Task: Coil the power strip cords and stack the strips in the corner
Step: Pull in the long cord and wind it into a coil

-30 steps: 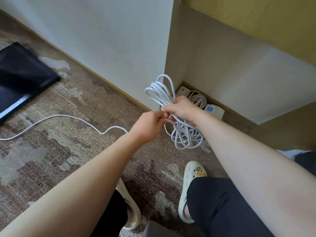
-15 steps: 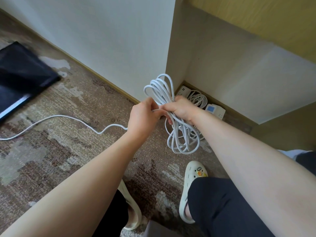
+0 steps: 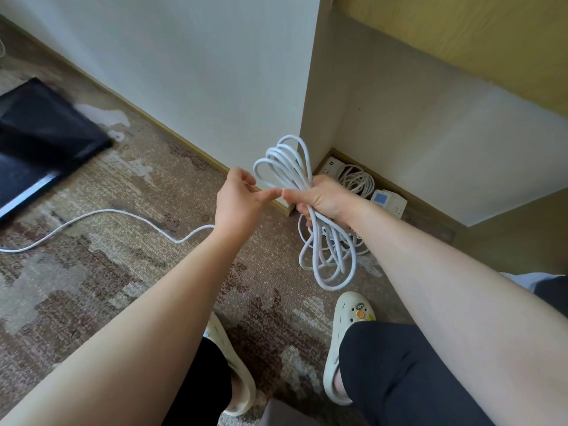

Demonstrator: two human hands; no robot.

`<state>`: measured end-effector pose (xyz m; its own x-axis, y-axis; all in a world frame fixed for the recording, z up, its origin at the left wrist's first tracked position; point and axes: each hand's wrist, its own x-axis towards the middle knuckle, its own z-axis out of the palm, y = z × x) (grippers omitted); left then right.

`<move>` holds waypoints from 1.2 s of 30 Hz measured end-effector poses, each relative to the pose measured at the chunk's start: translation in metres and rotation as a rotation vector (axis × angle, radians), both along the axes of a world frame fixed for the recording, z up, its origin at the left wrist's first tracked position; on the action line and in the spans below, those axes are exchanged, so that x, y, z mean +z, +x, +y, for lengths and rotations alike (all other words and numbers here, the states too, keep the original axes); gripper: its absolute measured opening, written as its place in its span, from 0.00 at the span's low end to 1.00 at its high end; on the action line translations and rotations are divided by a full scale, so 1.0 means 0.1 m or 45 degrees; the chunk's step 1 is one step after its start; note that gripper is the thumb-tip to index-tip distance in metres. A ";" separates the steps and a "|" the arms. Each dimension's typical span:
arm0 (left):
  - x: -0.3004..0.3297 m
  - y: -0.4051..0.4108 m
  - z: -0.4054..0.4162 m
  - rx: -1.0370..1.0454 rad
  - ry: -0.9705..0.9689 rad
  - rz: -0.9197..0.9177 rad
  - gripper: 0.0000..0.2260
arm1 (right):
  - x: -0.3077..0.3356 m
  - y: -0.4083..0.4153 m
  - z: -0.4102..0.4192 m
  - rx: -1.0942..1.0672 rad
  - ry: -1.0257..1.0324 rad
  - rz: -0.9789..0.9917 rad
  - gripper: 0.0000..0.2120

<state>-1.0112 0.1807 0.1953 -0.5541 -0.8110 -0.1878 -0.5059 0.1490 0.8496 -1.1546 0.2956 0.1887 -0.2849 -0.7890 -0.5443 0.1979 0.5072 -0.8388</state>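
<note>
While you crouch at the corner, status per item:

right hand: your right hand (image 3: 322, 198) is fisted round the middle of the coiled cord (image 3: 325, 256); fingers wrap the far side, so you can't see them fully, only knuckles and thumb.

coiled cord: white loops stick up above the fist and hang below it, held off the carpet (image 3: 123, 272); loop count not readable, strands overlap.

left hand: your left hand (image 3: 239, 201) sits just beside the right, thumb tip touching the right thumb area, fingers loosely curled; whether it pinches the cord can't be told, palm side is turned away.

loose cord: a white run (image 3: 101, 213) trails across the carpet from the left frame edge to your left wrist, then goes behind the wrist; its link to the coil is hidden.

power strips: two white units in the corner, one (image 3: 332, 167) against the wall with sockets facing up, one (image 3: 388, 202) with a blue face; a second coil (image 3: 358, 179) lies between them. Parts are blocked by your right hand, stacking not clear.

dark panel: flat black object (image 3: 40, 139) at left, cut off by the frame, identity unclear.

feet: pale clogs, right one (image 3: 350, 321) with a small charm, left one (image 3: 233, 364) mostly under your forearm.
</note>
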 end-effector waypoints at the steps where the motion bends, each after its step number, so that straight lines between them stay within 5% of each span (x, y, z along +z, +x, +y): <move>1: 0.00 -0.01 -0.01 0.010 0.015 0.018 0.22 | -0.02 -0.01 0.00 0.045 0.026 0.006 0.17; 12: 0.11 0.00 -0.12 -0.493 0.347 0.260 0.40 | 0.05 -0.08 0.02 0.163 0.123 0.234 0.05; 17: 0.12 -0.07 -0.13 -0.278 0.034 0.051 0.38 | 0.04 -0.09 0.00 0.325 0.182 0.260 0.06; 21: 0.14 -0.08 -0.11 -0.253 0.228 0.127 0.43 | 0.05 -0.13 0.00 0.377 0.245 0.283 0.09; 27: 0.12 -0.06 -0.08 -0.398 0.383 0.229 0.19 | 0.07 -0.08 0.05 0.456 0.314 0.341 0.06; 36: 0.03 -0.09 -0.08 -0.029 0.344 0.249 0.14 | 0.03 0.00 0.06 0.278 0.210 1.153 0.20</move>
<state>-1.0199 0.1727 0.1982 -0.6182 -0.7335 -0.2825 -0.3282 -0.0856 0.9407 -1.1549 0.3013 0.1915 -0.5089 -0.8077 -0.2976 -0.6069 0.5819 -0.5414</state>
